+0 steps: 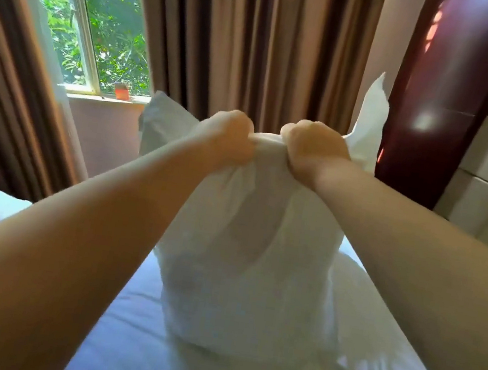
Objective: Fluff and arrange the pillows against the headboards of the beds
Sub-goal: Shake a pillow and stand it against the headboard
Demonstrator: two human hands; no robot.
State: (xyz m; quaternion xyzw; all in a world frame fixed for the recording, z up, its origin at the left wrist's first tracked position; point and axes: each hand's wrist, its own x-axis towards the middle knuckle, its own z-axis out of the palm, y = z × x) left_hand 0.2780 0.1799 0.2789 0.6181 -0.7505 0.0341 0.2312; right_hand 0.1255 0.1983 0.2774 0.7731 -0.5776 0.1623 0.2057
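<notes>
Here the pillow (250,264) stands on end at the centre, over the bed (120,340) at six o'clock. The left hand (230,136) and right hand (310,150) are clenched side by side on its top edge at twelve o'clock, probably so shaking drops the filling evenly

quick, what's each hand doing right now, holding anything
Left hand: closed, gripping the top edge of the white pillow.
Right hand: closed, gripping the same top edge, close beside the left.
</notes>
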